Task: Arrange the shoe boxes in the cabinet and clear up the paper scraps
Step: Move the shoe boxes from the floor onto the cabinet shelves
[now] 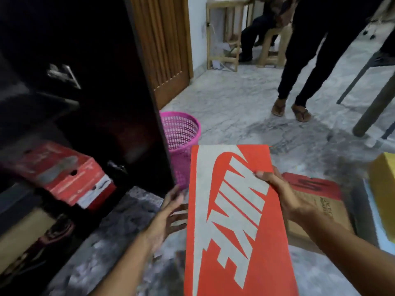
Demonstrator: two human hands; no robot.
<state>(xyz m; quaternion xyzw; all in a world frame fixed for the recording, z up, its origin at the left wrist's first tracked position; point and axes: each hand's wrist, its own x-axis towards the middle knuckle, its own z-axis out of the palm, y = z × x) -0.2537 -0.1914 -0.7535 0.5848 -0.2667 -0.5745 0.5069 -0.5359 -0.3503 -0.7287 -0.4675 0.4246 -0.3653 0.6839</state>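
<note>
An orange shoe box point(235, 221) with a large white logo on its lid fills the lower middle of the head view. My right hand point(282, 195) grips its right edge, thumb on the lid. My left hand point(171, 214) is at the box's left side with fingers spread, partly under it. The dark cabinet point(102, 103) stands open at the left. A red shoe box point(70, 178) lies on one of its shelves, and a tan box point(23, 233) sits on the shelf below.
A pink mesh waste basket point(181, 137) stands beside the cabinet's side panel. A brown and red box point(316, 210) and a yellow box point(382, 195) lie on the floor at the right. A person's legs in sandals point(299, 112) stand ahead; another person sits further back.
</note>
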